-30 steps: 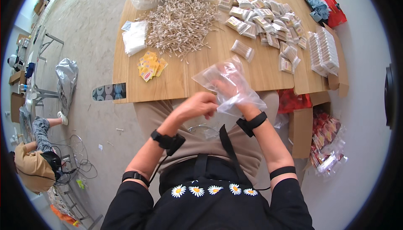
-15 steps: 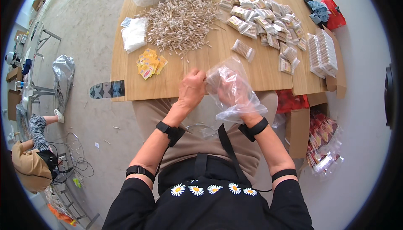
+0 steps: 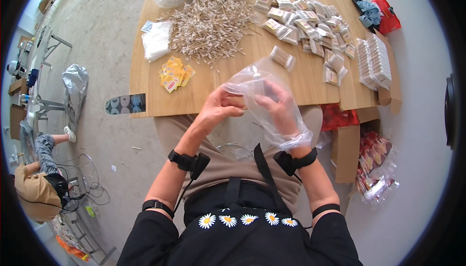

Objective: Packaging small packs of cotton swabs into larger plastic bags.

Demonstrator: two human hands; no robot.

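Note:
A clear plastic bag (image 3: pixel 262 79) is spread between my hands above the table's near edge. My right hand (image 3: pixel 282 113) is inside it, thumb and fingers apart, and the film bunches round the wrist. At the bag's left edge is my left hand (image 3: pixel 217 109), its fingers curved and thumb apart, the film touching the fingers. Just beyond the bag lies a clear pack of cotton swabs (image 3: pixel 283 58). Left of my hands is a small pile of yellow printed cards (image 3: pixel 175 74).
A big heap of loose cotton swabs (image 3: pixel 208 30) covers the table's (image 3: pixel 165 103) far middle. Packed swabs (image 3: pixel 310 23) are piled at right, beside stacked clear packs (image 3: pixel 373 62). White plastic bags (image 3: pixel 157 41) lie at left. A cardboard box (image 3: pixel 347 154) stands below right; another person (image 3: pixel 39 188) is at far left.
My left hand has opened from a closed grip and dropped slightly. My right thumb and fingers have spread inside the bag, and the film has stretched toward the left.

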